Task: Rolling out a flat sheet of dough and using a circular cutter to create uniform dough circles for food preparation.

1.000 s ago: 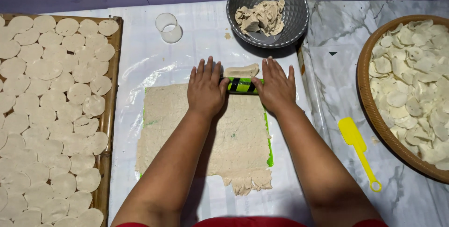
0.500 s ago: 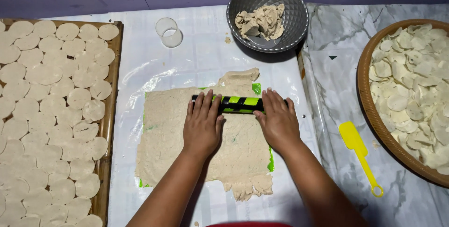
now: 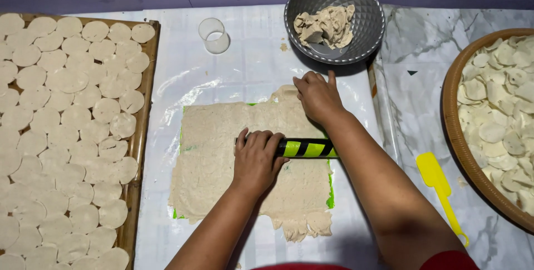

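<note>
Left hand lies palm down with fingers curled over one black roller with yellow-green stripes, pressing it across a single rolled sheet of pale dough; the roller lies crosswise near the sheet's middle, its right end passing under the right forearm. Right hand, off the roller, rests flat and loosely open on the far right corner of the sheet, fingertips touching a small tab of dough that juts from the top edge. Beneath the sheet one green mat shows only as thin strips along the left, top and right edges, and the near edge of the dough is ragged. Both lie on a white plastic-covered table. One grey dimpled metal bowl stands beyond the right hand and holds one lump of dough. One small clear cup stands to the left of the bowl, well apart from the sheet. One rectangular woven tray at the left carries many cut dough discs, too many and too overlapped to count. One round woven basket at the right edge, partly cut off, holds a heap of similar discs. One yellow plastic scraper lies between the right forearm and the basket.
</note>
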